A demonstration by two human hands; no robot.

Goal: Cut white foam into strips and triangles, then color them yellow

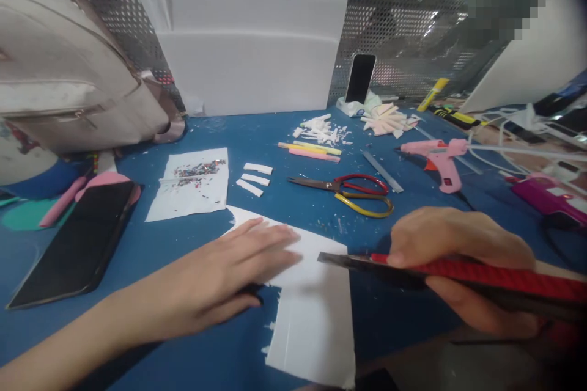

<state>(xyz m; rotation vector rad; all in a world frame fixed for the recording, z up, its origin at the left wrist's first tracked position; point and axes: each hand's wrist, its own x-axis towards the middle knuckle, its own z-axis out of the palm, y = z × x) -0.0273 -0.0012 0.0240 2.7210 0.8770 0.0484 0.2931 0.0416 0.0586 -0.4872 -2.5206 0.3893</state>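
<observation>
A white sheet of foam board or card [316, 324] with ragged cut edges lies on the blue table in front of me. Across its upper left part rests my left hand [243, 263], fingers stretched out and slightly blurred. My right hand [458, 256] is closed around a red and black utility knife [495, 275]. The knife's blade is out and its tip is over the sheet near the right edge; whether it touches cannot be told. Just beyond the sheet are a few white cut strips [255, 179] and scissors [339, 186] with red and yellow handles.
A pink glue gun [443, 156] with cables stands at right. Coloured sticks [312, 151], white scraps [321, 129] and a phone [361, 78] sit farther back. Glitter-like bits lie on a paper [169, 195]. At left are a dark phone [77, 244] and a backpack [77, 73].
</observation>
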